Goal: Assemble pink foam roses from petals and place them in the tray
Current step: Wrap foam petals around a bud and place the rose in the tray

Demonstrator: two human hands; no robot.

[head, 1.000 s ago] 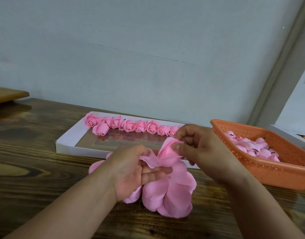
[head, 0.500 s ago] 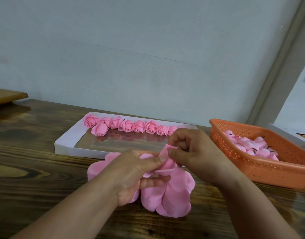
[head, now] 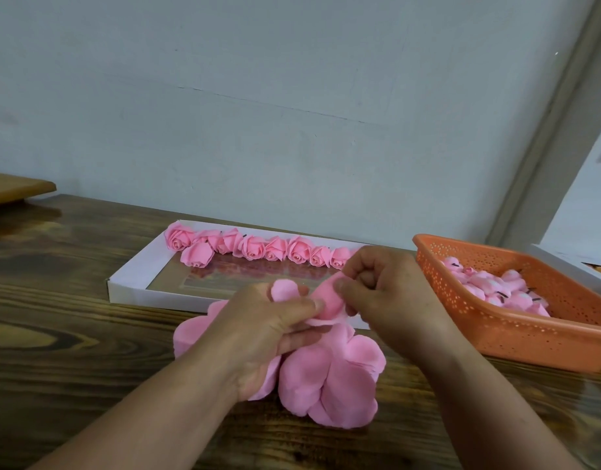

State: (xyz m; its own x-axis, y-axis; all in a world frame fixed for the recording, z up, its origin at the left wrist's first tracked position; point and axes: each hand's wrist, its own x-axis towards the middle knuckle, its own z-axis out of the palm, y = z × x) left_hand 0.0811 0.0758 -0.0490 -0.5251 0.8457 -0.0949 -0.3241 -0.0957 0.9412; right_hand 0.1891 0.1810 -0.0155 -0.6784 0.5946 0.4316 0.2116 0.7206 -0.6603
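A bunch of pink foam petals (head: 326, 378) is gripped by the left hand (head: 268, 330), thumb pressed on top. One petal (head: 329, 300) is pinched and curled by the right hand (head: 387, 293) just above the bunch. For a tight bud, the curl is best kept snug and the base held firm. Finished roses (head: 255, 247) are lined along the far edge of the white tray (head: 129, 283), beyond the hands. Pink pieces are held in an orange basket (head: 530, 337) to the right
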